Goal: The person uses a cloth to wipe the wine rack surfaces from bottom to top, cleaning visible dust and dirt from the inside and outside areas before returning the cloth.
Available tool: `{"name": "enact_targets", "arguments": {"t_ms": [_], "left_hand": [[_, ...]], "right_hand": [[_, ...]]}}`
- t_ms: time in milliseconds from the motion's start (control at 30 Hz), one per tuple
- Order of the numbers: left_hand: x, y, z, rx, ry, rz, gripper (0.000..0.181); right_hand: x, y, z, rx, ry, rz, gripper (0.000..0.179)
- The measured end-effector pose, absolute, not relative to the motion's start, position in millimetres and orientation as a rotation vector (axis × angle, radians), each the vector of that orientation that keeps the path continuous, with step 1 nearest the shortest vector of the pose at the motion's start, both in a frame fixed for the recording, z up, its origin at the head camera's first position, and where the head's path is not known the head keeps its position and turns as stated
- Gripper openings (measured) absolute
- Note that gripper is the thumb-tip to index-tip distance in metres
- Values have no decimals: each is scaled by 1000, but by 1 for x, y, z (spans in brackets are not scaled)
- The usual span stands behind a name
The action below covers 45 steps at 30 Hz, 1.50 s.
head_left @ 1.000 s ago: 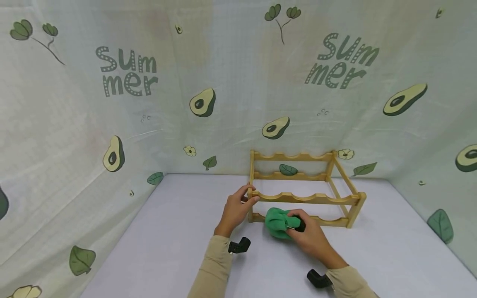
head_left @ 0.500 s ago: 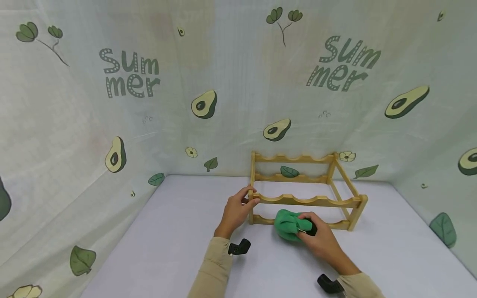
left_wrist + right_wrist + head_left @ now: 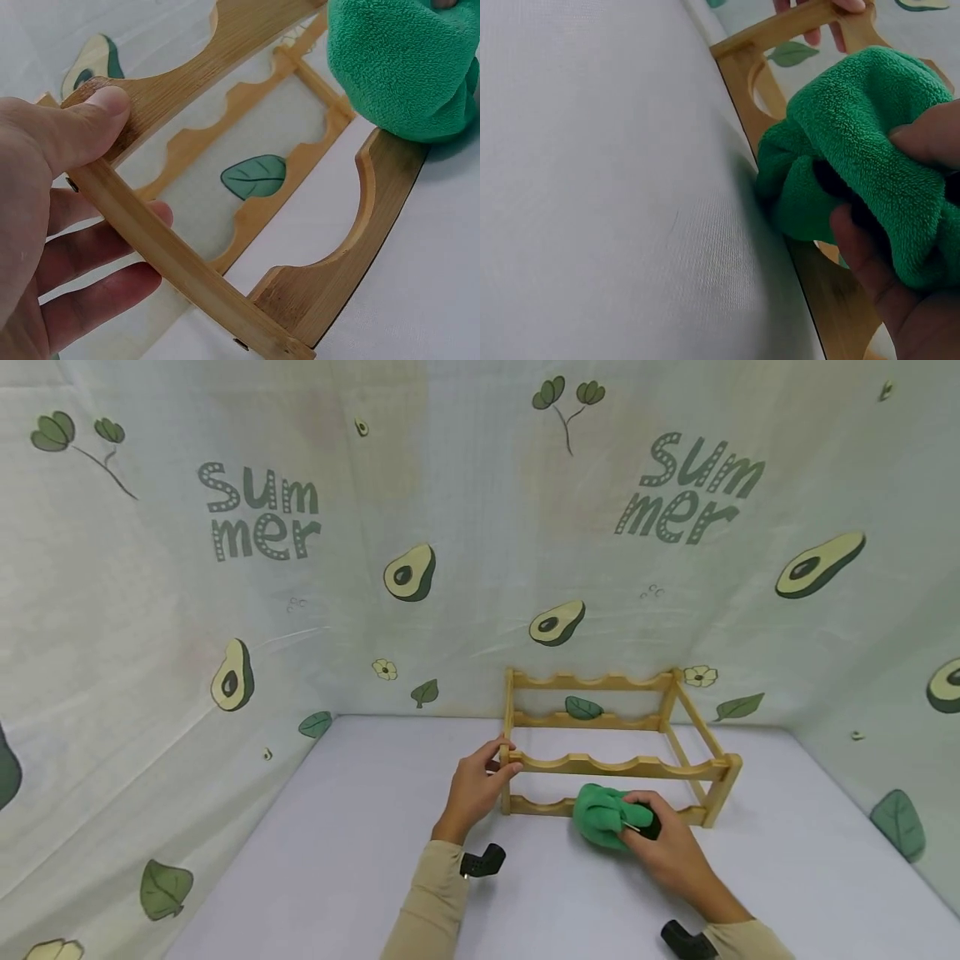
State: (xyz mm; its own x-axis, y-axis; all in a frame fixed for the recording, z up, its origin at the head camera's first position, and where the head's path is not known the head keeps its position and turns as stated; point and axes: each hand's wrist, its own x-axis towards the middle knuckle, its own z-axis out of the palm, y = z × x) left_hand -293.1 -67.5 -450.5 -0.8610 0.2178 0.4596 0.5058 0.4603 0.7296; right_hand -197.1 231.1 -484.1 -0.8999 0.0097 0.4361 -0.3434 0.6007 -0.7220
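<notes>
A light wooden wine rack (image 3: 615, 767) with scalloped rails stands at the back of the table. My left hand (image 3: 471, 789) grips its front left corner; in the left wrist view the thumb lies on the upper front rail (image 3: 142, 112) and the fingers are behind the corner post (image 3: 180, 259). My right hand (image 3: 671, 852) pinches a bunched green terry cloth (image 3: 600, 814) between thumb and fingers. The cloth lies against the rack's lower front rail (image 3: 825, 292). Something black (image 3: 651, 827) shows between the cloth's folds and my fingers; most of it is hidden.
A white-covered table (image 3: 337, 860) carries the rack. Behind it hangs a pale curtain (image 3: 465, 485) printed with avocados and leaves, close to the rack's rear. Black wrist-worn devices (image 3: 483, 860) sit at both sleeves.
My right hand has slid the green cloth rightward along the lower front rail, from near the left end to about the middle. The left hand has kept its hold on the rack's corner.
</notes>
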Motion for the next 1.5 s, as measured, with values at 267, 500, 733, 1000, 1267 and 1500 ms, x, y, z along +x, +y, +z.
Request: {"name": "enact_targets", "arguments": {"t_ms": [267,500,733,1000,1267,1500], "left_hand": [[-293,-73,-450,-597,-2407,-1386,34],[-295,-74,-449,-603,-2411,-1407,33],[-298,-75,-447,-598,-2397,-1415,30],[-297,-74,-450,-597,-2422,-1402,31],[-296,-72,-445,-602,-2464,-1373,32],[-294,-74,-445,-583,-2472,-1377,33]], "right_hand": [[-195,239,-485,245,-2447,1191,38],[-196,243,-486,280,-2423,1171,39],[-194,248,-481,281,-2400,1130,40],[-185,257,-478,203,-2425,1089,40],[-181,272,-478,203,-2403,1092,41],[-178,285,-478,209,-2398,1091,42]]}}
